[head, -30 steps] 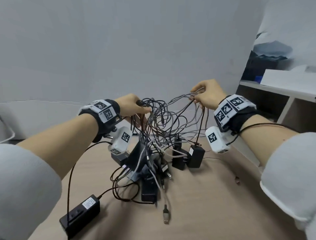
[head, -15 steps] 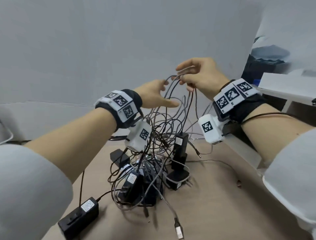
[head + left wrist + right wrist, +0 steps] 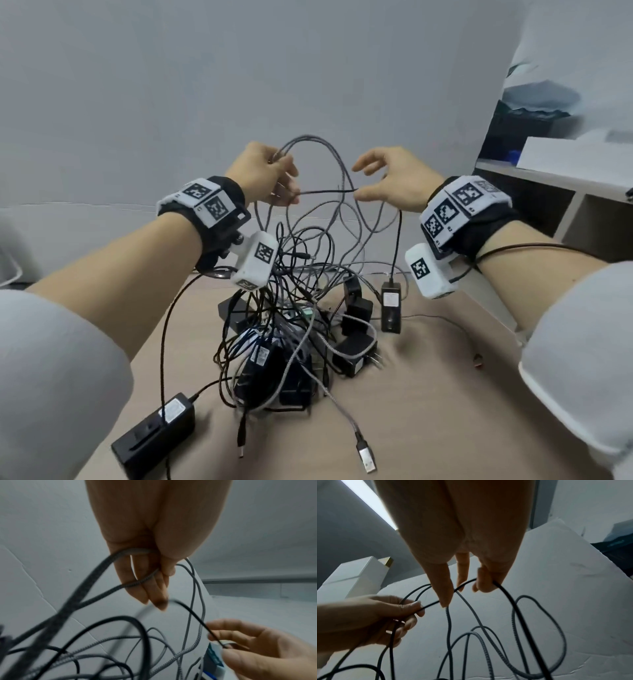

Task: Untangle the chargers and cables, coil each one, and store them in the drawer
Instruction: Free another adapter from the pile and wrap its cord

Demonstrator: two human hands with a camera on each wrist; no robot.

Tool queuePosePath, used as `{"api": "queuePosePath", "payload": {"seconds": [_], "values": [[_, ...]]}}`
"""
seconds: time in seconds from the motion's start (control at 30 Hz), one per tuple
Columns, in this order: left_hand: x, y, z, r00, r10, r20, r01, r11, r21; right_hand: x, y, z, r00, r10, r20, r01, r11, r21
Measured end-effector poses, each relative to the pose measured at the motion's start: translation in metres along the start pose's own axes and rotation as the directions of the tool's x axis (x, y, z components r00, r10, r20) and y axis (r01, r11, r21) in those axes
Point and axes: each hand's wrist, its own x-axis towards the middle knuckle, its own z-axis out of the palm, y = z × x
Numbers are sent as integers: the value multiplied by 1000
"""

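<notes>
A tangle of chargers and cables (image 3: 291,335) lies on the beige table (image 3: 428,418). Above it my left hand (image 3: 287,185) grips a loop of grey braided cable (image 3: 329,150); the left wrist view shows this grey braided cable (image 3: 137,582) pinched under my thumb. A thin black cable (image 3: 325,191) stretches taut from that hand to my right hand (image 3: 363,181), which pinches it. From there it drops to a black adapter (image 3: 390,305). In the right wrist view the black cable (image 3: 506,596) runs under my curled fingers (image 3: 481,582).
A long black power brick (image 3: 154,435) lies at the near left, and a silver USB plug (image 3: 364,455) trails out front. A white shelf unit (image 3: 548,181) with a white box (image 3: 575,150) stands at the right. A small reddish piece (image 3: 478,359) lies near the table's right edge.
My left hand, which was open and reaching, has closed on the grey loop and the black cable. My right hand has dropped lower and drawn the black cable out to the right.
</notes>
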Motion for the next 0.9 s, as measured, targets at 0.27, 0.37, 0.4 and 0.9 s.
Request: {"api": "queuePosePath", "payload": {"seconds": [0.27,0.37,0.4,0.9], "values": [[-1,-35,-13,946,-315,74,259,875,409,-7,-6,2,987,-7,160,32,987,-155],[-13,-48,4,883,-418,214,172,712,681,-8,-8,5,975,16,222,33,976,-216],[-18,-52,11,874,-418,247,110,665,738,-7,-8,7,975,16,221,35,973,-227],[-19,-3,10,977,34,211,-186,621,762,5,-5,-13,962,7,-274,50,978,202]]}}
